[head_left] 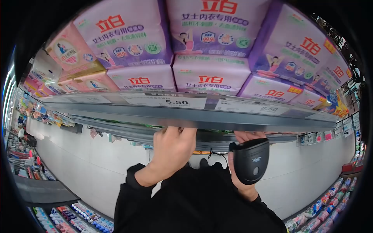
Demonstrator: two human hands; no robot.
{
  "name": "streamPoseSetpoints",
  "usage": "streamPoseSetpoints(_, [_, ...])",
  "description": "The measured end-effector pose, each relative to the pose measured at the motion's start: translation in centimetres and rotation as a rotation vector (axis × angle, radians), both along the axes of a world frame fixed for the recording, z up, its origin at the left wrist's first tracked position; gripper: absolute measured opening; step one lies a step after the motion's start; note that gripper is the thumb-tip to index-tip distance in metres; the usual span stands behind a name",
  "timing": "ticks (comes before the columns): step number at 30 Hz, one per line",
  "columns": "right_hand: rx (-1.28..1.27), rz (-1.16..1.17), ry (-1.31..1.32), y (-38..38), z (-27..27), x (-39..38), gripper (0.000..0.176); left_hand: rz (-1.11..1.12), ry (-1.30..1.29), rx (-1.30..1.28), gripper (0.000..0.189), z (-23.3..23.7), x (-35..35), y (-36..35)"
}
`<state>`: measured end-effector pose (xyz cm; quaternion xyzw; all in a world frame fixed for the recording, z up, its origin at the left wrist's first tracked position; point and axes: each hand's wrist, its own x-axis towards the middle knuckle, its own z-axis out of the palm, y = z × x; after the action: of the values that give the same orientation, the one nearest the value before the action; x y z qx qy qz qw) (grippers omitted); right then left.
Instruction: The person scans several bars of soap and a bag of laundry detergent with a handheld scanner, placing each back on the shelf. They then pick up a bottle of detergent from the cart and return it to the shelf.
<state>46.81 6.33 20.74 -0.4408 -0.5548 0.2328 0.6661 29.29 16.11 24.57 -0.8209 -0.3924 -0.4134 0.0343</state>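
My left hand is raised to the front edge of the grey shelf. Its fingers are curled, the tips hidden beneath that edge, and whatever they hold cannot be made out. In my right hand is a black barcode scanner, its rounded top towards me. The fingers of this hand show beyond the scanner, close under the shelf edge. Purple-and-white soap packs stand stacked on the shelf above both hands. Price labels run along the shelf front.
Pink packs stand at the shelf's left end. Lower grey shelves lie beneath. Behind me is a pale tiled floor, with stocked shelves at lower left and lower right.
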Motion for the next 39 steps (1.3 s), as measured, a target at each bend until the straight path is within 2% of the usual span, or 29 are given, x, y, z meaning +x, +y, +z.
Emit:
streamPoseSetpoints(4, [-0.195, 0.072, 0.061, -1.3, -0.5, -0.3, 0.058, -0.043, 0.201, 0.032, 0.013, 0.5, -1.1, 0.7])
streamPoseSetpoints(9, [-0.165, 0.169, 0.149, -1.3, -2.5, -0.9, 0.057, -0.115, 0.302, -0.036, 0.016, 1.5, -1.8, 1.1])
streamPoseSetpoints(11, [-0.142, 0.159, 0.055, -1.1, -3.7, -0.7, 0.055, -0.167, 0.233, -0.053, 0.015, 1.6, -1.8, 1.2])
streamPoseSetpoints(12, [-0.103, 0.141, -0.087, -0.5, -4.0, -0.2, 0.056, -0.167, 0.235, -0.052, 0.015, 1.4, -1.6, 1.4])
streamPoseSetpoints(15, [-0.085, 0.133, -0.108, -0.3, -4.8, -0.3, 0.057, -0.153, 0.144, 0.076, 0.020, -0.3, -1.2, 1.2])
streamPoseSetpoints(17, [-0.151, 0.094, -0.152, -0.6, -4.4, -0.2, 0.057, -0.038, -0.109, 0.135, 0.028, -2.1, -0.9, 0.3])
streamPoseSetpoints(19, [-0.185, 0.056, -0.155, -0.8, -4.7, -0.1, 0.056, -0.103, -0.107, 0.182, 0.030, -2.9, -0.9, 0.4])
streamPoseSetpoints(21, [-0.110, 0.063, -0.143, -0.5, -4.0, 0.3, 0.058, -0.159, -0.107, 0.224, 0.033, -3.9, -0.9, 0.0])
streamPoseSetpoints(23, [-0.106, 0.025, -0.048, -0.6, -3.5, 0.2, 0.052, -0.210, -0.263, 0.117, 0.036, -5.4, -0.3, -1.4])
streamPoseSetpoints(24, [-0.117, -0.059, -0.296, -0.8, -3.5, 0.8, 0.050, -0.184, -0.409, -0.095, 0.034, -6.5, 0.2, -2.7])
streamPoseSetpoints(25, [-0.126, -0.146, -0.543, -1.0, -3.5, 1.2, 0.048, -0.144, -0.394, -0.202, 0.041, -7.0, 0.3, -3.6])
streamPoseSetpoints(29, [-0.336, -0.122, -0.428, -1.8, -2.5, 0.4, 0.050, -0.112, -0.322, -0.348, 0.061, -6.8, 0.1, -5.4])
streamPoseSetpoints(30, [-0.132, -0.267, -0.490, -0.5, -1.6, 0.3, 0.039, -0.129, -0.304, -0.408, 0.069, -6.6, 0.0, -5.8])
streamPoseSetpoints(31, [-0.130, -0.257, -0.496, -0.3, -1.6, 0.3, 0.039, -0.120, -0.310, -0.406, 0.069, -6.2, 0.1, -6.0])
streamPoseSetpoints(34, [-0.060, -0.271, -0.538, -0.1, -1.8, 0.1, 0.042, -0.239, -0.397, -0.606, 0.084, -5.6, 0.6, -6.6])
streamPoseSetpoints(36, [-0.147, -0.074, -0.244, -0.7, -1.8, -0.1, 0.047, -0.258, -0.434, -0.640, 0.086, -5.5, 1.0, -6.6])
streamPoseSetpoints(37, [-0.146, -0.072, -0.243, -0.7, -1.4, 0.1, 0.047, -0.285, -0.467, -0.677, 0.089, -5.4, 1.1, -6.5])
streamPoseSetpoints(39, [-0.240, -0.033, -0.473, -0.9, -0.1, 0.7, 0.056, -0.286, -0.465, -0.753, 0.092, -4.9, 1.1, -6.4])
